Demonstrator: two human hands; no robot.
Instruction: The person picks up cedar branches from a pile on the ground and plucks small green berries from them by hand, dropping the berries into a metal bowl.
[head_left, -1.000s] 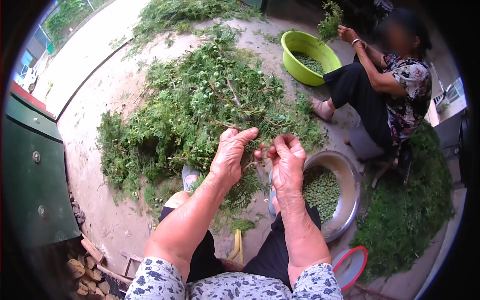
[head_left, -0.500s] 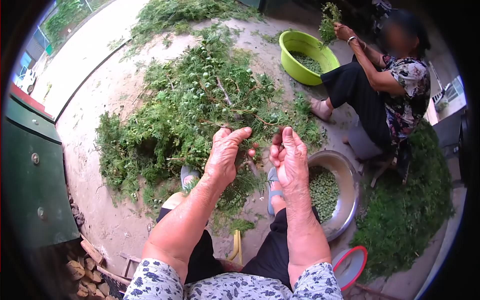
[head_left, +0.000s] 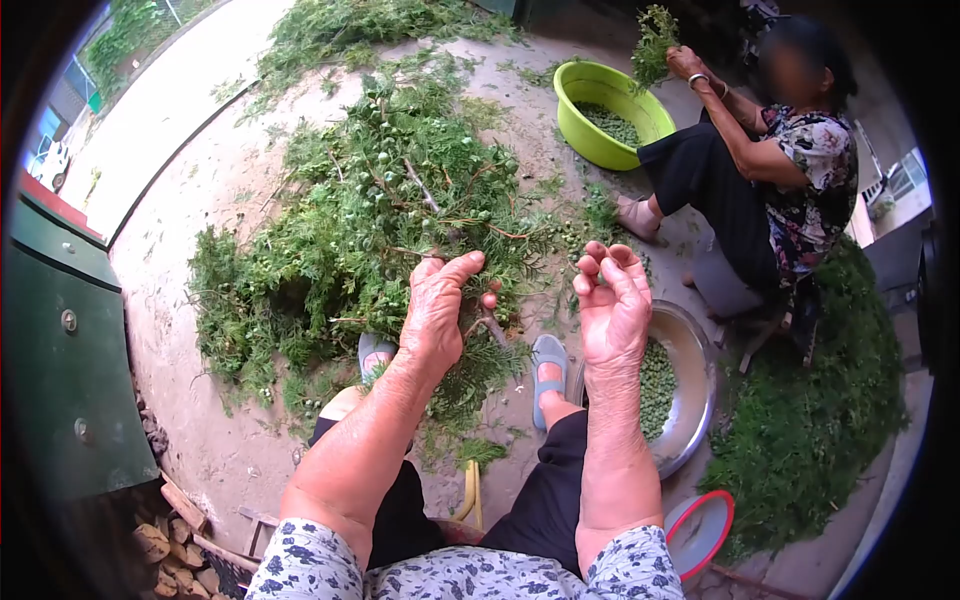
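Note:
My left hand (head_left: 437,305) is wrapped round a leafy green branch (head_left: 425,190) that carries many small round green fruits. The branch lies above a pile of cut greenery (head_left: 270,290) on the ground. To the right, my right hand (head_left: 612,305) is raised palm up with its fingers curled together, apart from the branch. Whether anything sits between its fingertips is too small to tell. Below and beside that hand stands a metal basin (head_left: 690,415) with green fruits (head_left: 655,390) in it, partly hidden by my right forearm.
A seated person (head_left: 800,170) at the right holds a sprig (head_left: 655,45) near a lime-green basin (head_left: 570,110). More greenery (head_left: 810,420) lies behind them. A red-rimmed bowl (head_left: 700,535) stands at the lower right, firewood (head_left: 180,550) at the lower left.
My right hand has moved right, away from the branch and towards the metal basin. My left hand and the branch have shifted slightly left.

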